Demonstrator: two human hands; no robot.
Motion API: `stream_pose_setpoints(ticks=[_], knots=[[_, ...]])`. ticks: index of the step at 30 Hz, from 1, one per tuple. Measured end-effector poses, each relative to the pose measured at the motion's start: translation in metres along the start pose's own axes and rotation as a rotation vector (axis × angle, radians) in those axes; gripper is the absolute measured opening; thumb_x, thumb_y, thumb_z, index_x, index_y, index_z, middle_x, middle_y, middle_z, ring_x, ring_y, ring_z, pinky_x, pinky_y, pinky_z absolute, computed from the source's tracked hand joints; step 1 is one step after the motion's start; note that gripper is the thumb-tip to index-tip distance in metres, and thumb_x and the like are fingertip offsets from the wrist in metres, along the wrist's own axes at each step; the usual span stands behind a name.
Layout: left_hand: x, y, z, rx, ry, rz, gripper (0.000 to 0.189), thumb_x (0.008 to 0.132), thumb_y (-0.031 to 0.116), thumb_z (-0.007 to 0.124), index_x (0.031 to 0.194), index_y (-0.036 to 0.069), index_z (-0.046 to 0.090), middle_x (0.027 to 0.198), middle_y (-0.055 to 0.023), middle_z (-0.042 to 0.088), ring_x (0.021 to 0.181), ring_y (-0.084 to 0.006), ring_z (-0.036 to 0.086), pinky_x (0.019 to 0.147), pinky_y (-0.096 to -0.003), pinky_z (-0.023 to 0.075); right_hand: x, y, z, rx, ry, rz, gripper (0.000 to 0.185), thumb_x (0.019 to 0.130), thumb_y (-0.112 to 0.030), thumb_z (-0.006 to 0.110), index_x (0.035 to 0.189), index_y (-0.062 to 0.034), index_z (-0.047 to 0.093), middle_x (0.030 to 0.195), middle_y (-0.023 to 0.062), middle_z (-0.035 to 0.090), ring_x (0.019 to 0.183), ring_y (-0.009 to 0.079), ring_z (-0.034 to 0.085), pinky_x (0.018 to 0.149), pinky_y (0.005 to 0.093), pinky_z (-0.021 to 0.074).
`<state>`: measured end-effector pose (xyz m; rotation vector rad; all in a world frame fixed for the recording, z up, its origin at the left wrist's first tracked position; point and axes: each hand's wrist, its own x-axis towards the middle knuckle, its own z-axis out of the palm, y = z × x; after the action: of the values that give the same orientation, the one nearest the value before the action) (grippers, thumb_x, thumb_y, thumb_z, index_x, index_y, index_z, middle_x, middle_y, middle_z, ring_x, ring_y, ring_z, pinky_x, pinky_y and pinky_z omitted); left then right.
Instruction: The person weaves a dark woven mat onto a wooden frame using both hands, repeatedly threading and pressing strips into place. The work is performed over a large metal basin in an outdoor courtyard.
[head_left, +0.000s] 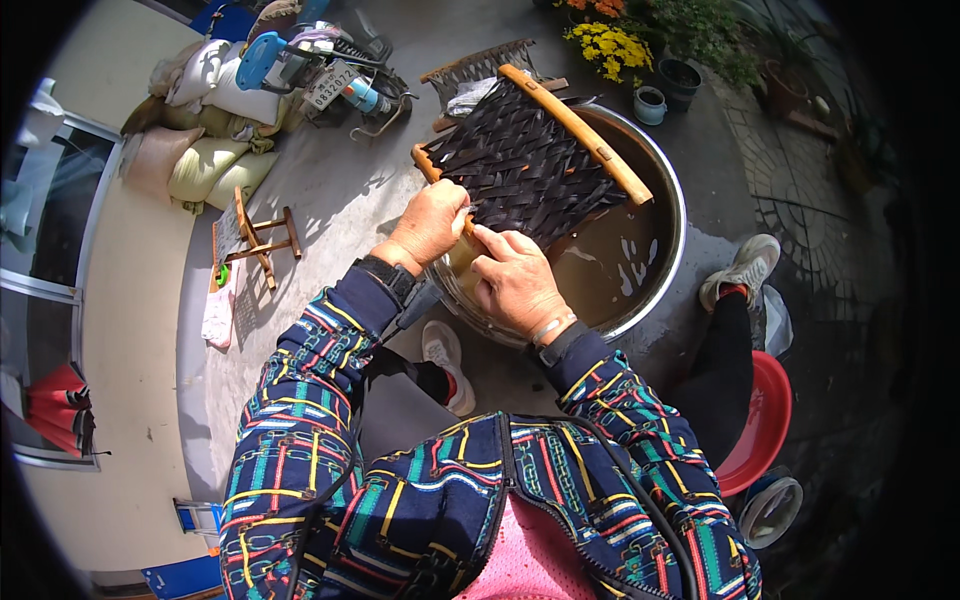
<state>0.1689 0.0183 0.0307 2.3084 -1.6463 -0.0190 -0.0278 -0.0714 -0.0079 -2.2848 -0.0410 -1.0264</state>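
A folding stool with a woven black strap seat (525, 161) and wooden rails (577, 135) rests tilted over a wide metal basin (681, 217) of murky water. My left hand (431, 225) grips the near-left wooden rail at its lower end, with a small greyish bit at the fingertips that I cannot make out. My right hand (517, 281) is beside it, index finger touching the end of the same rail and the other fingers curled. Whether the right hand holds anything is hidden.
Behind the basin lies another woven stool (480, 67) with a pale cloth on it. A small wooden stool (259, 240) stands left, near stacked sacks (217, 161) and a parked motorbike (337, 75). Flowerpots (649, 105) stand beyond the basin; a red tub (772, 420) is at right.
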Motion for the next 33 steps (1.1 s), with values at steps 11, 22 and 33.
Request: stream_pose_setpoints(ticks=[11,22,33], knots=[[-0.008,0.001,-0.008,-0.019,0.056,0.108,0.008,0.088,0.006,0.070,0.093,0.003,0.064,0.090,-0.0158,0.063,0.087,-0.0375,0.065,0.077,-0.0437,0.0537,0.000,0.000,0.000,-0.007,-0.003,0.014,0.017,0.069,-0.005,0.069,0.086,-0.0066,0.067,0.129,0.0157,0.064,0.100,0.0306,0.063,0.093,0.0406,0.0525],[-0.022,0.024,0.009,-0.220,0.151,-0.007,0.008,0.087,0.007,0.070,0.092,0.003,0.066,0.092,-0.0153,0.065,0.087,-0.0375,0.065,0.079,-0.0432,0.0546,-0.010,0.005,0.002,0.066,0.195,0.048,0.043,0.071,0.006,0.065,0.112,-0.0017,0.059,0.127,0.0192,0.061,0.113,0.0383,0.060,0.102,0.0450,0.0492],[-0.027,0.046,0.003,-0.223,0.194,0.001,0.005,0.087,0.006,0.068,0.090,0.004,0.066,0.090,-0.0144,0.064,0.087,-0.0374,0.065,0.079,-0.0451,0.0540,-0.021,0.013,0.010,0.204,0.293,-0.016,0.034,0.070,0.009,0.061,0.101,-0.0053,0.060,0.110,0.0124,0.063,0.101,0.0346,0.060,0.091,0.0419,0.0510]])
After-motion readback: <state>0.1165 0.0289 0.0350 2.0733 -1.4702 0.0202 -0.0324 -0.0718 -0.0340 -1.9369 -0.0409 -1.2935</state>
